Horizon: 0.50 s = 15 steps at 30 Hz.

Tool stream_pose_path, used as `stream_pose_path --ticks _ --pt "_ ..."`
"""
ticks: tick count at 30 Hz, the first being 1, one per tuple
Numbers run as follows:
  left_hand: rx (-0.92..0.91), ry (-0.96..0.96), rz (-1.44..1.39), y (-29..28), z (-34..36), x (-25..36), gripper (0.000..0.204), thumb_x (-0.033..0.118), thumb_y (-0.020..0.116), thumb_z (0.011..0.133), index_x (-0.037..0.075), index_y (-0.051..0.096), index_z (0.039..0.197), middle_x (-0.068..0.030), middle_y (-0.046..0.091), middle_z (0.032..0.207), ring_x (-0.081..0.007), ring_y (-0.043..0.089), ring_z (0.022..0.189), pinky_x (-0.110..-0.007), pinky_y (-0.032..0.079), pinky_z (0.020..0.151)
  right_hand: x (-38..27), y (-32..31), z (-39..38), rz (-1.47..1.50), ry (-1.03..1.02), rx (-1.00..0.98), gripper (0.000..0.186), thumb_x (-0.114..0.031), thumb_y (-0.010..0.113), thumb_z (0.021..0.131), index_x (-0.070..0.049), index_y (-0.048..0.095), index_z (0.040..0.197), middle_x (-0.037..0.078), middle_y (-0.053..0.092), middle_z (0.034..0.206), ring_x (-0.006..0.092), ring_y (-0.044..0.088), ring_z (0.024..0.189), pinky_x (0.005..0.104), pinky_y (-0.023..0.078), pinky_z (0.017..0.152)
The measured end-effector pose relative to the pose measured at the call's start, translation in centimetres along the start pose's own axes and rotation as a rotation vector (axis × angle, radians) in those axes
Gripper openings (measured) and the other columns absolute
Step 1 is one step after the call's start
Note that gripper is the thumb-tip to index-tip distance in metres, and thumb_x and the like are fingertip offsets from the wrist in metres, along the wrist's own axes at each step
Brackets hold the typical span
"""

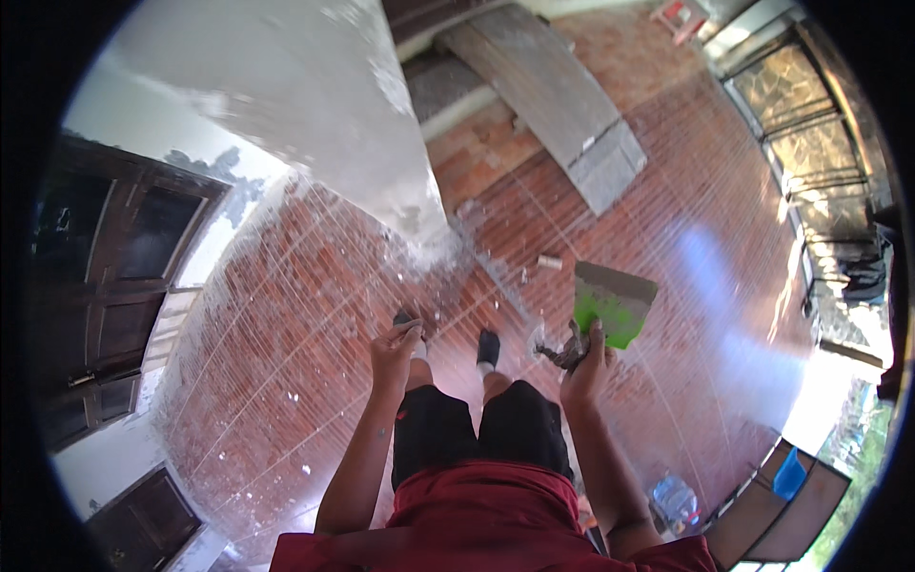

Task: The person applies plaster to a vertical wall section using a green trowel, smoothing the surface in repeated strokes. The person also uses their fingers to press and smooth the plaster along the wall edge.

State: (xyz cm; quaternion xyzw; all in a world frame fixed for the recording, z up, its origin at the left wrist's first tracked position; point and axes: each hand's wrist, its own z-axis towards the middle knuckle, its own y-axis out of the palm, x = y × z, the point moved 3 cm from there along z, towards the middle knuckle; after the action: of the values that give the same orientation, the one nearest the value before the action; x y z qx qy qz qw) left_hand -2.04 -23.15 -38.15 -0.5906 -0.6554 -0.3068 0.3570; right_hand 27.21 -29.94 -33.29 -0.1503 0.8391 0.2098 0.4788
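The right hand (593, 367) grips a flat, broad-bladed green spreader (624, 329), with the thumb laid over its near edge; the spreader is held up in front of the body, right of centre, above the tiled floor (286, 362). The far part of its face is coated with a grey-brown layer, and bare green shows at the near part. A crumpled grey item (564, 353) sits at the left side of the same hand, beside the spreader; its kind cannot be determined. The left hand (396, 345) is raised left of centre, well apart from the spreader, its fingers drawn closed toward the thumb; whether anything small is pinched there cannot be told. Ahead of the hands, a pale wall (324, 105) ends in a corner that meets the floor, where white residue is spread. Whitish specks and streaks mark the reddish tiles. A small pale block (549, 261) lies on the floor, far of the spreader and slightly left. Long grey boards (548, 91) lie farther off, right of the wall corner. A dark panelled door (105, 267) stands at far left. A clear plastic container (675, 502) rests at near right.
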Motion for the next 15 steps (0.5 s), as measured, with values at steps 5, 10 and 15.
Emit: stream_pose_path --ticks 5,10,15 --pt "0.103 -0.211 0.254 0.6 -0.1 -8.6 0.025 0.02 0.076 0.087 -0.004 0.075 0.087 -0.0018 0.066 0.072 -0.0052 0.055 0.066 -0.022 0.04 0.058 2.2 -5.2 2.1 0.006 0.029 0.137 0.019 -0.021 0.061 0.098 -0.002 0.063 0.103 0.007 0.066 0.082 0.0104 0.057 0.058 0.0261 0.044 0.043" --pt "0.09 -0.236 0.345 1.6 5.4 -17.8 0.037 0.027 0.069 0.091 -0.004 0.068 0.071 -0.0057 0.064 0.065 -0.0125 0.055 0.06 -0.031 0.042 0.057 6.5 -8.9 4.9 -0.024 0.043 0.235 0.022 -0.022 0.061 0.098 0.0 0.063 0.102 0.009 0.068 0.086 0.0116 0.06 0.063 0.0254 0.046 0.053" --pt "0.047 -0.13 0.595 2.7 8.1 -27.6 0.03 0.023 0.069 0.088 -0.006 0.073 0.086 -0.013 0.072 0.075 -0.0185 0.066 0.069 -0.03 0.049 0.065 10.7 -13.7 5.8 -0.026 0.121 0.41 0.024 -0.023 0.06 0.099 0.001 0.062 0.102 0.011 0.068 0.088 0.0127 0.062 0.066 0.0265 0.049 0.054"
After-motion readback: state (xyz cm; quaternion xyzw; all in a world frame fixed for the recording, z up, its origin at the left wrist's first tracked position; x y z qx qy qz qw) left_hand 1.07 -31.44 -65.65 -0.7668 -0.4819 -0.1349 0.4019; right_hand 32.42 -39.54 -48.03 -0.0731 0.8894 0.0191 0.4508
